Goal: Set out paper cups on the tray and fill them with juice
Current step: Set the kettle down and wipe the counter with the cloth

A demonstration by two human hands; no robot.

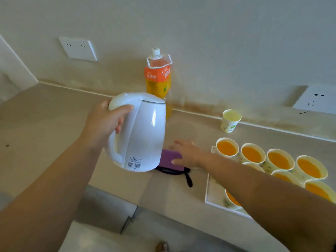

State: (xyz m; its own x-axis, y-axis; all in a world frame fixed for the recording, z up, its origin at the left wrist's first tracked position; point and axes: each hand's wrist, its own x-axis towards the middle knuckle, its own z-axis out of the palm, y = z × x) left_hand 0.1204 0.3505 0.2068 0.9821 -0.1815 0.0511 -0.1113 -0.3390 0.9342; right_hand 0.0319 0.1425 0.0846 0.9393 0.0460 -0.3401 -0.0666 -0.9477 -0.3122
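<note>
My left hand (107, 120) grips the handle of a white electric kettle (143, 133) and holds it lifted above the counter. My right hand (187, 153) lies with straight fingers on a purple cloth (169, 159) beside the kettle's black base (181, 172). On the right a white tray (211, 193) carries several paper cups filled with orange juice (227, 148). One paper cup without juice (231, 120) stands alone near the wall. A nearly finished juice bottle (159, 79) stands upright at the back.
The beige counter (45, 124) runs along a wall with two sockets (78, 49) (316, 100). The counter's front edge drops to a grey floor (105, 211); a foot shows at the bottom.
</note>
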